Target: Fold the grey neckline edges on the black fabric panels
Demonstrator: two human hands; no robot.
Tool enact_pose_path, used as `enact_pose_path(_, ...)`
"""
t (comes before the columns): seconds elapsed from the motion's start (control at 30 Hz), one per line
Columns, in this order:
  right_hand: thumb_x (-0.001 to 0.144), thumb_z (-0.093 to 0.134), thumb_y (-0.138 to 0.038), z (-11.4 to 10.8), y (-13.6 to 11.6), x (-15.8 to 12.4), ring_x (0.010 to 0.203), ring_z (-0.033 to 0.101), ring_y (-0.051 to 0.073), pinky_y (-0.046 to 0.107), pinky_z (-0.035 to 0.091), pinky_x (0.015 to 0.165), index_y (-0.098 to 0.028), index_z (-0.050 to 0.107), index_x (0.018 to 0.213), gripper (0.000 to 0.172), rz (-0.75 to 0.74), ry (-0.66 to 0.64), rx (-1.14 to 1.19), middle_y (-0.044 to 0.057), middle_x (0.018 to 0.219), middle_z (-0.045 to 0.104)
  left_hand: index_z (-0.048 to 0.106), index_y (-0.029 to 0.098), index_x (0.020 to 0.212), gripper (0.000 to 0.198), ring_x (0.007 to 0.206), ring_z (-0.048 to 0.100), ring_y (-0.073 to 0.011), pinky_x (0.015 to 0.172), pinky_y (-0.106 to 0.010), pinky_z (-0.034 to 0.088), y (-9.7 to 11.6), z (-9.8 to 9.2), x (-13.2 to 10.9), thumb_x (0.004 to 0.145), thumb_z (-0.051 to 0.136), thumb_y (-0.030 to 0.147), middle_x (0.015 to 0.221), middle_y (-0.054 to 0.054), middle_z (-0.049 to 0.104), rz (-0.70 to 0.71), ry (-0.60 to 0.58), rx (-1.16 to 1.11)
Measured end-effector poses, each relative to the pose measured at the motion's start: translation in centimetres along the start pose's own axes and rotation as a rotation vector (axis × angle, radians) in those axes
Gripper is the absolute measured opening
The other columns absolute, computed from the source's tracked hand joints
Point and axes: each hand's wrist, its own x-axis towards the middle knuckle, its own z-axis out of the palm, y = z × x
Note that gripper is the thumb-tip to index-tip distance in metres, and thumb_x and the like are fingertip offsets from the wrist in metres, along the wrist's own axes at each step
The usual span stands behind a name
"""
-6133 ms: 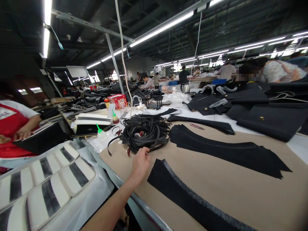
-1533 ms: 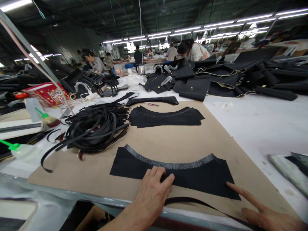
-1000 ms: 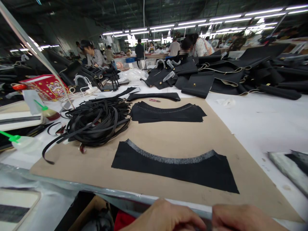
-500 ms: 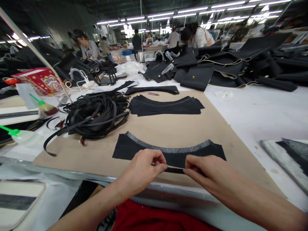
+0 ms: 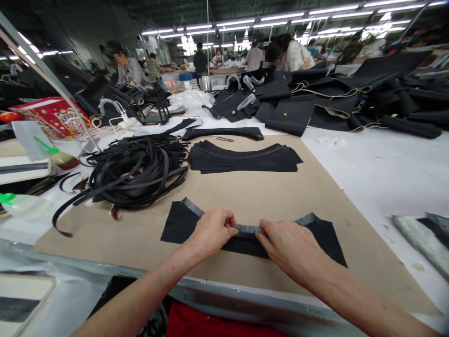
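A black curved panel (image 5: 177, 222) lies on the brown sheet right in front of me, with a speckled grey band (image 5: 248, 229) along its concave upper edge. My left hand (image 5: 213, 229) is closed in a pinch at the middle of that edge. A short gap to the right, my right hand (image 5: 286, 238) pinches too, its fingertips just below the band. Between them runs a thin black strip, hard to tell from the black panel under it. Both hands cover parts of the band. Farther back lies a stack of similar black panels (image 5: 245, 161).
A tangled heap of black strips (image 5: 140, 175) lies to the left, by bottles with green nozzles (image 5: 65, 159). Small red snips (image 5: 224, 139) rest behind the panel stack. Black pieces with gold studs (image 5: 291, 114) are piled at the back. Several people work beyond.
Both hands have moved forward from the panel's lower edge to its grey band, bringing the black strip with them. The view has shifted slightly.
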Motion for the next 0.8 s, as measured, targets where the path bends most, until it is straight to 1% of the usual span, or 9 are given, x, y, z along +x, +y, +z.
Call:
enact_pose_path(0.23,0.093,0.040,-0.028,0.9,0.1,1.3,0.071,0.068,0.028,0.030,0.041,0.057,-0.019,0.063,0.083,0.027,0.008,-0.016,0.009,0.009,0.073,0.068,0.066,0.021,0.072,0.006,0.067,0.057,-0.0152,0.056,-0.024,0.032,-0.7,0.6,0.9,0.074,0.060,0.022,0.068,0.002,0.065,-0.010,0.033,0.068)
enact_pose_path(0.47,0.093,0.040,-0.027,1.2,0.2,1.7,0.070,0.067,0.027,0.029,0.038,0.055,-0.020,0.061,0.080,0.026,-0.004,0.011,0.025,0.008,0.070,0.067,0.069,0.022,0.074,0.010,0.075,0.061,-0.0185,0.062,-0.027,0.036,-0.7,0.7,1.1,0.075,0.059,0.024,0.073,-0.001,0.069,-0.018,0.055,0.098)
enact_pose_path(0.6,0.093,0.041,-0.026,1.3,0.2,1.8,0.068,0.067,0.025,0.027,0.035,0.054,-0.020,0.061,0.080,0.025,-0.010,0.035,0.025,0.007,0.068,0.067,0.069,0.022,0.072,0.010,0.073,0.062,-0.0188,0.062,-0.027,0.036,-0.9,0.7,1.2,0.074,0.060,0.023,0.071,0.000,0.069,-0.029,0.059,0.085)
enact_pose_path(0.8,0.092,0.041,-0.025,1.2,0.2,1.9,0.069,0.067,0.025,0.027,0.032,0.053,-0.020,0.062,0.079,0.024,-0.002,0.023,0.026,0.006,0.068,0.067,0.069,0.022,0.070,0.009,0.071,0.061,-0.0181,0.059,-0.027,0.035,-0.9,0.9,1.3,0.073,0.061,0.023,0.069,0.000,0.068,-0.048,0.061,0.053)
